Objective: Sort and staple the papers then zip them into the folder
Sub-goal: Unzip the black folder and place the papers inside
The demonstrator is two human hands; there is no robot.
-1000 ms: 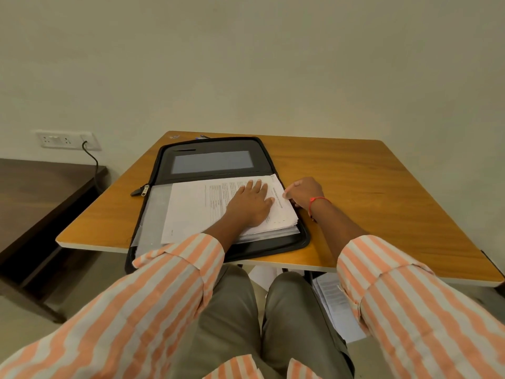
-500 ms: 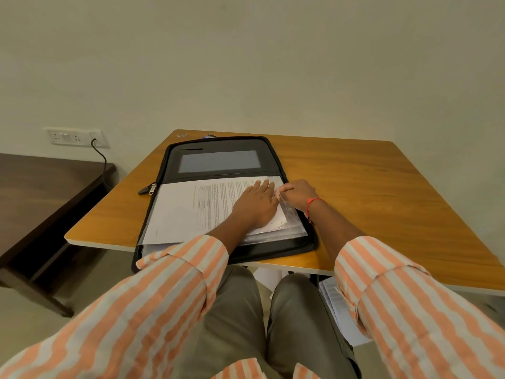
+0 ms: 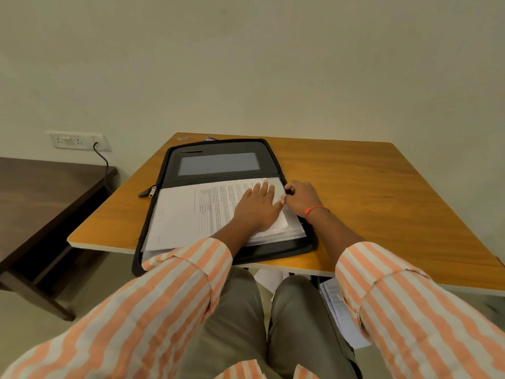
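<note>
Head view, starting from my end of the feed: the left hand (image 3: 255,207) lies flat with straight fingers, pressing down on the right half of the papers (image 3: 191,214). The right hand (image 3: 302,199) sits just beside it, fingers curled against the right rim of the folder (image 3: 295,248). I cannot tell whether they pinch the rim, a page edge, or nothing at all. A red band (image 3: 314,210) circles that wrist, and both arms wear orange and white striped sleeves (image 3: 191,272).

The papers are stacked in the near half of the black folder, printed side up, with the top sheet skewed so that its left corner reaches past the stack below. The folder lies open on the counter (image 3: 369,187), its near edge overhanging the counter's front. The far half carries a grey window pocket (image 3: 218,164). A zipper pull (image 3: 147,192) rests on the counter at the folder's left side.

Loose sheets (image 3: 336,305) lie on the floor under the counter, by my right knee. Off to the left stands a dark wooden table (image 3: 41,192), and above it a wall socket (image 3: 73,140) has a black cable (image 3: 102,160) plugged in.
</note>
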